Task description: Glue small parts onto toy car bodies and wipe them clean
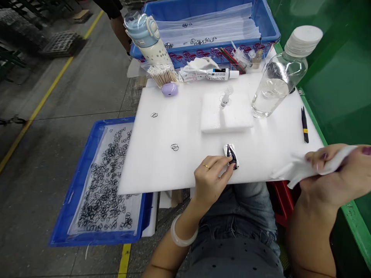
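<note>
My left hand [213, 178] rests on the near edge of the white board [179, 127], fingers pinched on a small shiny black-and-white piece [231, 155]. My right hand [337, 173] is off the board's right corner, fingers closed on a white cloth [292, 170] that trails toward the board. Two small black wire rings, one [174, 147] at the middle left and one [154, 115] farther back, lie loose on the board. A small white foam block [226, 114] with a clear plastic part [226, 95] standing on it sits at the board's centre.
A clear bottle [278, 77] with liquid leans at the right, black tweezers [304, 125] beside it. Cotton swabs [162, 75], a purple case [169, 89], a glue tube [211, 74] and a tumbler [145, 33] line the back. Blue trays: one [72, 193] of rings left, one [269, 23] behind. A person's arm [118, 27] shows at the top.
</note>
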{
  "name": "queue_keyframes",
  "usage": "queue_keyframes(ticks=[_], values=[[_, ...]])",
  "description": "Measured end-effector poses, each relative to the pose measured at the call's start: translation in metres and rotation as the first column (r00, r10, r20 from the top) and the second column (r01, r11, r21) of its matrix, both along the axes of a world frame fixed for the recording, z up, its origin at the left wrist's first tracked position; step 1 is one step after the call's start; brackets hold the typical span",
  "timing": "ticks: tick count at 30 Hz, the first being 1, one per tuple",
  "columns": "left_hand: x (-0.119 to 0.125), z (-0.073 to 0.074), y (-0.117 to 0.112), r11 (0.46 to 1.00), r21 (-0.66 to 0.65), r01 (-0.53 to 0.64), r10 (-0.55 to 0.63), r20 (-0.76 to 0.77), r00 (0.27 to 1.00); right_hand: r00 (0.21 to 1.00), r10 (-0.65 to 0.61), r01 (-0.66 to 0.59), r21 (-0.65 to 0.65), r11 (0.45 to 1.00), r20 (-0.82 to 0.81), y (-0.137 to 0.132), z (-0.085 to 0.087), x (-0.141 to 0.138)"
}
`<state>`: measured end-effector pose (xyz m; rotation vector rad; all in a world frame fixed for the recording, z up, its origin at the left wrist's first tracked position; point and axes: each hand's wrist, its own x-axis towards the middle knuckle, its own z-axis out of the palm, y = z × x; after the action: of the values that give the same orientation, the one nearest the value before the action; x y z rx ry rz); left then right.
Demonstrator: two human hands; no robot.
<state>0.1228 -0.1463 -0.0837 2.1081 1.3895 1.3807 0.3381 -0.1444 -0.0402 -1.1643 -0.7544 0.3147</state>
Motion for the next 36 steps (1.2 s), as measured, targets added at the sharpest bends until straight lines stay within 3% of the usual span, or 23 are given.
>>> queue_keyframes(ticks=[2,4,7,9,11,16,20,30,36], values=[[0.004,-0.004,0.001,0.998,0.064,0.007,-0.004,-0.054,0.999,0.97,0.225,-0.204,-0.192,0.96,0.094,-0.002,-0.001,-0.009],[0.006,-0.006,0.001,0.996,0.087,0.008,0.0,-0.088,0.996,0.849,0.491,-0.368,-0.447,0.816,0.197,-0.001,-0.004,-0.018],[0.006,-0.007,0.001,0.997,0.079,0.002,0.007,-0.116,0.993,0.587,0.758,-0.412,-0.699,0.584,0.286,0.005,-0.009,-0.027],[0.006,-0.008,0.001,0.998,0.058,0.001,0.005,-0.111,0.994,0.47,0.821,-0.391,-0.758,0.522,0.323,0.011,-0.012,-0.031],[0.006,-0.007,0.001,0.999,0.032,0.002,0.001,-0.09,0.996,0.425,0.834,-0.361,-0.779,0.513,0.352,0.015,-0.014,-0.033],[0.002,-0.003,0.001,0.996,-0.084,-0.006,0.005,-0.009,1.0,0.396,0.835,-0.348,-0.779,0.521,0.382,0.016,-0.016,-0.036],[-0.003,0.0,0.003,0.983,-0.183,-0.013,0.019,0.035,0.999,0.401,0.834,-0.348,-0.779,0.522,0.38,0.014,-0.017,-0.035],[-0.001,0.0,0.004,0.975,-0.22,0.001,0.009,0.044,0.999,0.42,0.834,-0.342,-0.789,0.511,0.358,0.014,-0.017,-0.035],[-0.006,0.002,0.005,0.951,-0.306,0.036,0.001,0.12,0.993,0.42,0.827,-0.329,-0.787,0.522,0.373,0.015,-0.017,-0.036]])
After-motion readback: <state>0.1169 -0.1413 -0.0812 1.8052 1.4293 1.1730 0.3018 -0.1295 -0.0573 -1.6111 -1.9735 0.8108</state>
